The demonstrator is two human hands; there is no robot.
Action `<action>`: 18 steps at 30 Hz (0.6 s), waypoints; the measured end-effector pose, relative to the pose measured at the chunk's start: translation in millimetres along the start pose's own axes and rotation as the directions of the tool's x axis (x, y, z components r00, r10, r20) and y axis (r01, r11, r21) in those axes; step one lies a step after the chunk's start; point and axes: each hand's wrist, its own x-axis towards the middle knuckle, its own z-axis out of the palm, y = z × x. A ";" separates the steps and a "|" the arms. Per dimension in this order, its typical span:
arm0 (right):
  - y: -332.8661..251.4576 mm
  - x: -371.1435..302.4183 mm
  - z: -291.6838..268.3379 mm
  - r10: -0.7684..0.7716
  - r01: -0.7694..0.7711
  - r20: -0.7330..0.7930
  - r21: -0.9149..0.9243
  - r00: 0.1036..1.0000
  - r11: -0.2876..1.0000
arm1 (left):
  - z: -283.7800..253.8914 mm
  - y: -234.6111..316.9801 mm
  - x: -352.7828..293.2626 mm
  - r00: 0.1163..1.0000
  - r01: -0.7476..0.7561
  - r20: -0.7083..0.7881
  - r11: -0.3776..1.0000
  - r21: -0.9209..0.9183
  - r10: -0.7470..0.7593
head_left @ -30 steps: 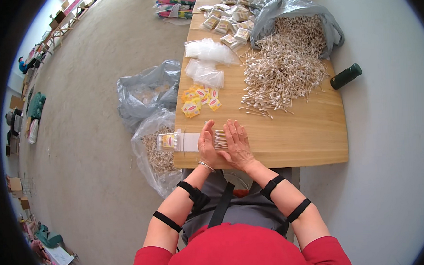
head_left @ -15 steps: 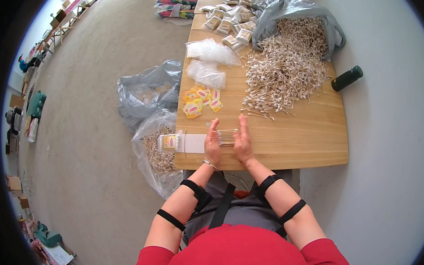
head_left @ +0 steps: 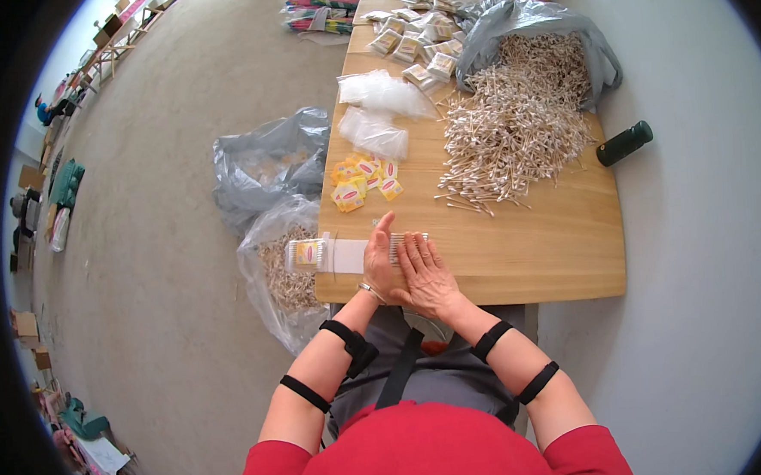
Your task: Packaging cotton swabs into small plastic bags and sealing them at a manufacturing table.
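Note:
A row of cotton swabs [head_left: 396,247] lies side by side near the table's front edge. My right hand [head_left: 428,278] rests flat over the row, palm down with fingers stretched out. Against the left end of the row my left hand [head_left: 380,262] stands on its edge, fingers extended and upright like a wall. Both hands are open, and their bases come close together. A white rectangular strip [head_left: 348,256] runs leftward from my left hand. Past it, a clear pack of swabs with a yellow label [head_left: 308,255] sits at the table's left edge.
A big heap of loose swabs [head_left: 513,136] spills from a grey plastic bag [head_left: 605,54]. Yellow labels [head_left: 350,194], clear bags [head_left: 375,133] and filled packs [head_left: 408,48] lie further back. A dark green bottle [head_left: 625,143] is at the right edge; a swab-filled bag [head_left: 290,281] stands left.
My right hand has turned from upright on its edge to palm down and moved left over the swabs. My left hand has hardly moved.

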 end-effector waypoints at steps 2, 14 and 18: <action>-1.5 0.9 -3.1 0.026 -0.025 0.003 -0.027 1.000 0.999 | 3.5 7.2 -2.5 1.000 0.025 -0.009 1.000 0.006 -0.025; 26.2 8.0 -2.0 0.056 -0.051 -0.103 0.052 0.993 0.997 | -17.6 -1.3 0.2 0.927 -0.348 0.223 0.468 0.812 0.302; 23.9 7.8 0.2 0.069 -0.071 -0.088 -0.016 0.994 0.997 | -12.8 -3.5 4.5 0.905 -0.404 0.299 0.390 0.828 0.303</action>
